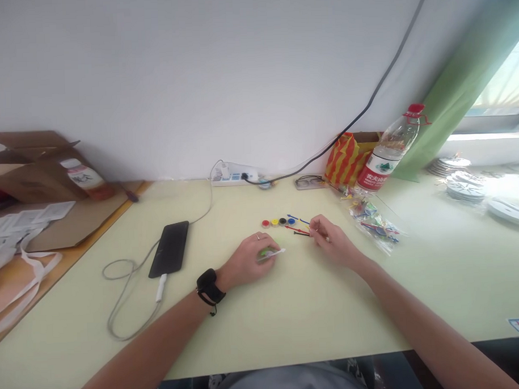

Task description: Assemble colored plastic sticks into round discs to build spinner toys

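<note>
My left hand point(252, 257) is closed on a white arrow point(280, 252), whose tip sticks out past the fingers. A green piece point(266, 254) shows under the same fingers. My right hand point(327, 236) is pinched at the ends of several thin arrows; what lies between its fingertips is hidden. Beside it are a blue arrow point(295, 219), a red arrow point(295, 229) and a black arrow point(300, 234). Small round pieces form a row between the hands: red point(266, 223), yellow point(274, 222), black point(282, 221) and blue point(291, 222).
A plastic bag of coloured parts point(373, 222) lies right of my right hand, with a large water bottle point(379, 156) behind it. A phone point(169, 248) on a cable is at left. Glasses point(310, 182) and a power strip point(235, 175) lie along the wall; stacked discs point(466, 187) stand far right.
</note>
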The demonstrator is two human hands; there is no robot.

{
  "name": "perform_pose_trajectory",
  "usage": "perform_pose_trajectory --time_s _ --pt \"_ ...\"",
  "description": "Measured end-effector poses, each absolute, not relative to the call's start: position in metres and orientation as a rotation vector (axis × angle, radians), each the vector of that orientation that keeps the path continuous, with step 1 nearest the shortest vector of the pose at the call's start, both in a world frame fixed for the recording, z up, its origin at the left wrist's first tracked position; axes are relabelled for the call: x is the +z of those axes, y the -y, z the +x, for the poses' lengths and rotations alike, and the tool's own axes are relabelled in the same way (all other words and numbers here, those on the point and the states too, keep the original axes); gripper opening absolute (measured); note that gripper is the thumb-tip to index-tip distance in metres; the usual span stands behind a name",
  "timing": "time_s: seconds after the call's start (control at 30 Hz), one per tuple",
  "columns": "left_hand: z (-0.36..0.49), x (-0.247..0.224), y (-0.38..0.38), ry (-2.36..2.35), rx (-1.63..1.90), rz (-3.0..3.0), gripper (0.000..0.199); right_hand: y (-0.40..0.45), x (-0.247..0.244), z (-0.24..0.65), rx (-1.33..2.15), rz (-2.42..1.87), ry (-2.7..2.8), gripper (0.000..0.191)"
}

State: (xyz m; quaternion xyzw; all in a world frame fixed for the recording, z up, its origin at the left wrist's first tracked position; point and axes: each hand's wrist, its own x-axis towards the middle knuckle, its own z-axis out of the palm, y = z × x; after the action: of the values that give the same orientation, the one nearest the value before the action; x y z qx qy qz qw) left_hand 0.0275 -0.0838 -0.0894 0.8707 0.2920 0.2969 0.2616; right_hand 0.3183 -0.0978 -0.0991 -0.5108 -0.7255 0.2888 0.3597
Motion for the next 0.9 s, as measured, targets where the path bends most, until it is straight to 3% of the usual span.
perform_pose_trajectory --time_s 0.17,0.47,0.6,0.9 --pt "0.027 -0.088 0.085 -0.787 0.749 2.386 0.028 0.093 -0.106 0.318 0.586 -1.271 1.886 0.009" --pt "0.018 -0.088 0.069 -0.995 0.815 2.587 0.023 0.091 -0.113 0.319 0.525 -1.228 1.911 0.025" --pt "0.007 -0.087 0.058 -1.157 0.816 2.663 0.02 0.09 -0.113 0.32 0.514 -1.306 1.824 0.019" --pt "0.002 -0.095 0.055 -1.401 0.81 2.421 0.036 0.091 -0.107 0.32 0.443 -1.259 1.79 0.014"
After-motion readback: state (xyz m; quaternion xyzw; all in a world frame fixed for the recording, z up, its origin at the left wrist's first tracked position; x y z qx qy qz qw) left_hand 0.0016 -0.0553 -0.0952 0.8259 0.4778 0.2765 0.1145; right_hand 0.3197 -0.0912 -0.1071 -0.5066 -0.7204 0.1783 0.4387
